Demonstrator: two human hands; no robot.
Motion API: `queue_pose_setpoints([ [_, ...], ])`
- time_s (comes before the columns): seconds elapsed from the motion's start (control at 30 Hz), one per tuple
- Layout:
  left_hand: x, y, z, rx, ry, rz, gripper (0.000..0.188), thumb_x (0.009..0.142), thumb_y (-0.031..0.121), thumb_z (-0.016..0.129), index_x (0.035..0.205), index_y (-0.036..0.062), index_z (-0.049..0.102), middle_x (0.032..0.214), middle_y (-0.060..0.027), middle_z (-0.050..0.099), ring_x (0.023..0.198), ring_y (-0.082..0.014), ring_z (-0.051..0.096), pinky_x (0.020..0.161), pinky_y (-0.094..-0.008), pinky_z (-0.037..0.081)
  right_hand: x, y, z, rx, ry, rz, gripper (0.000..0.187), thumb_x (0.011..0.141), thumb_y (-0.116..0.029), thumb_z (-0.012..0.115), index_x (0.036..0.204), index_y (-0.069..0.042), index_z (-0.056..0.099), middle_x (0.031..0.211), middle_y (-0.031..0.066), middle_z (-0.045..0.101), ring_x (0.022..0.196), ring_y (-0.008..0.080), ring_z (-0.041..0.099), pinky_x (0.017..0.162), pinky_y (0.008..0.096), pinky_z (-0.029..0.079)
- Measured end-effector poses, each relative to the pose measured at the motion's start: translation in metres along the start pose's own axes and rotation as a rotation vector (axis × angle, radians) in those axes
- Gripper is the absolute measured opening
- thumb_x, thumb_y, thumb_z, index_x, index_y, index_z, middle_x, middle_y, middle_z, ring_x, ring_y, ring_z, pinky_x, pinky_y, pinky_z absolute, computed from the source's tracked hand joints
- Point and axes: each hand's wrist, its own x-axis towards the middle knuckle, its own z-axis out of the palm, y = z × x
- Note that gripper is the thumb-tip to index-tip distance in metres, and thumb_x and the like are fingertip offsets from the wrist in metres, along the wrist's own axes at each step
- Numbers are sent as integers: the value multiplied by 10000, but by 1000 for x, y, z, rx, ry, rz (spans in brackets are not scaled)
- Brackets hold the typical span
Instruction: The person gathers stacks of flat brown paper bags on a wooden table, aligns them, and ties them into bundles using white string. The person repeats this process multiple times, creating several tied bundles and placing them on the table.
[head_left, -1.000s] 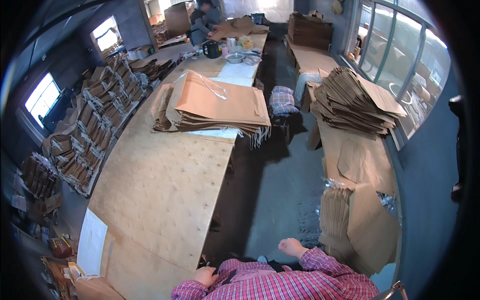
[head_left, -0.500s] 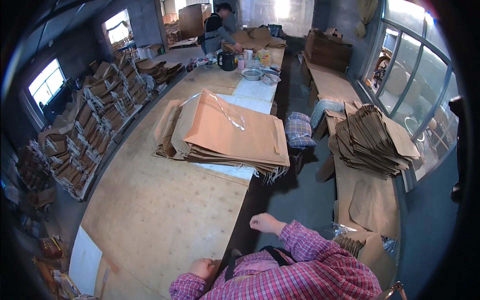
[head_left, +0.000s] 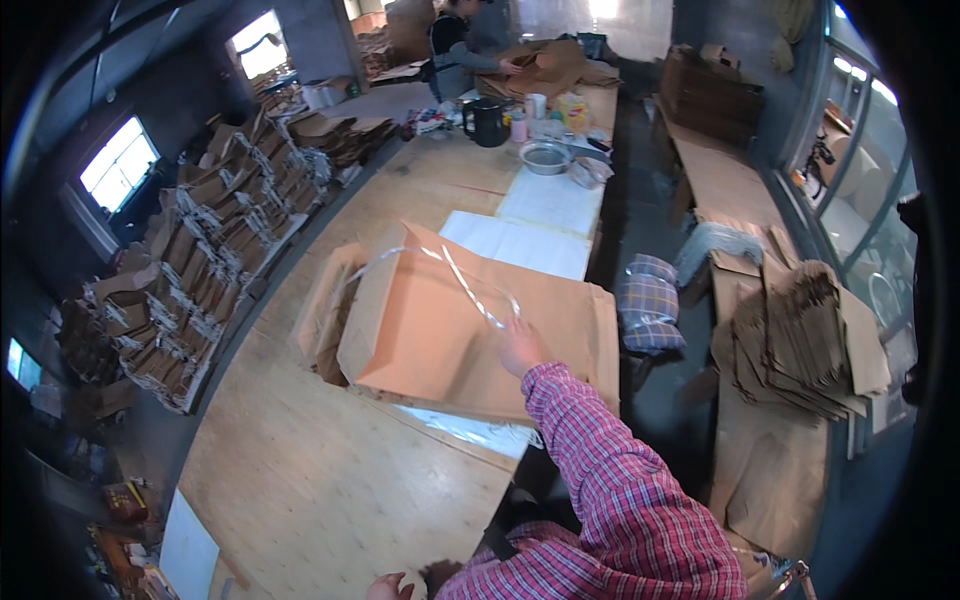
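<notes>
A stack of large brown paper bags (head_left: 570,310) lies on the wooden table in front of me. Across the top bag runs a thin, shiny white strip (head_left: 465,275). My right hand (head_left: 520,348) reaches over the stack, its fingertips at the strip's near end. Blur hides whether those fingers pinch it. Low at the bottom edge, my left hand (head_left: 390,587) is partly cut off; its visible fingers are loosely apart, with nothing seen in them. White sheets (head_left: 515,243) lie under and beyond the stack.
Bundled brown bags (head_left: 210,260) line the left side. To the right, another bag stack (head_left: 800,335) sits on a low bench, near a plaid cushion (head_left: 650,300). A kettle (head_left: 485,122) and a metal bowl (head_left: 545,157) stand farther up the table. Beyond, a person (head_left: 455,55) handles brown paper.
My right hand has moved forward from beside my body onto the bag stack, up to the strip. My left hand has dropped toward the bottom edge. The view has shifted.
</notes>
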Motion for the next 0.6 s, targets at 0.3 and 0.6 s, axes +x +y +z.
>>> queue_pose_setpoints([
  [0.3,125,151,5,-1274,373,-92,283,996,228,603,1147,-5,653,1045,-129,708,1033,-234,650,855,-359,532,-156,-111,9,584,-703,-437,188,886,-155,578,979,-78,723,831,159,705,866,291,685,952,423,480],
  [0.6,90,48,-16,-2167,593,-378,322,1041,307,523,814,80,545,636,-14,485,614,-153,474,629,-334,454,-216,-134,-43,264,-733,-1113,107,797,-171,635,880,-147,697,792,52,692,824,252,683,1021,481,461],
])
